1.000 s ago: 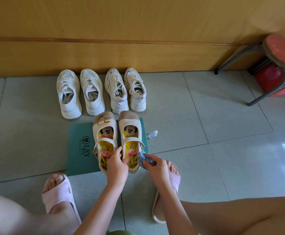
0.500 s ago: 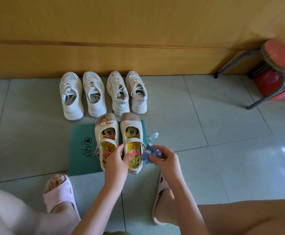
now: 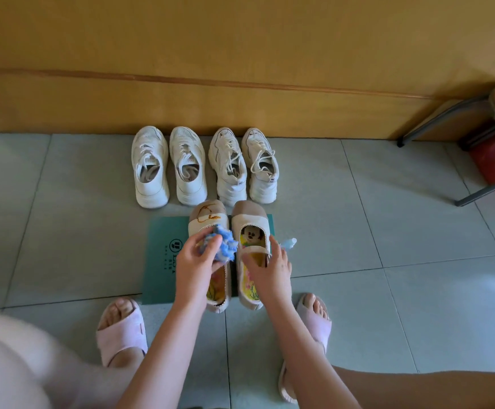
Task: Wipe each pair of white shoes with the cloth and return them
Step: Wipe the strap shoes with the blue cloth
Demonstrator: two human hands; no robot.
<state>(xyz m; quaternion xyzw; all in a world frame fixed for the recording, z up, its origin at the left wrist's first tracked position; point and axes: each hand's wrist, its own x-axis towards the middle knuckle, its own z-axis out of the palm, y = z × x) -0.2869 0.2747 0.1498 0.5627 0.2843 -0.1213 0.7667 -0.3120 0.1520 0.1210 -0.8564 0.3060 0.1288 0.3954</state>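
A pair of beige strap shoes with cartoon insoles stands on a green mat (image 3: 163, 261). My left hand (image 3: 194, 265) holds a crumpled blue cloth (image 3: 225, 246) over the left strap shoe (image 3: 208, 215), hiding its opening. My right hand (image 3: 273, 267) grips the right strap shoe (image 3: 249, 215) at its strap, thumb inside and fingers on the outer side. Behind the mat, two pairs of white sneakers stand side by side by the wall: a plain pair (image 3: 152, 178) on the left and a laced pair (image 3: 262, 172) on the right.
A small clear bottle (image 3: 290, 242) lies just right of the mat. My feet in pink slippers (image 3: 121, 329) rest on the grey tiles on either side. A metal-legged stool (image 3: 476, 119) and a red object (image 3: 494, 160) stand at the far right. Wooden panelling runs behind.
The blue cloth passed from my right hand to my left hand, which rose from the heels to over the left strap shoe. My right hand moved onto the right strap shoe.
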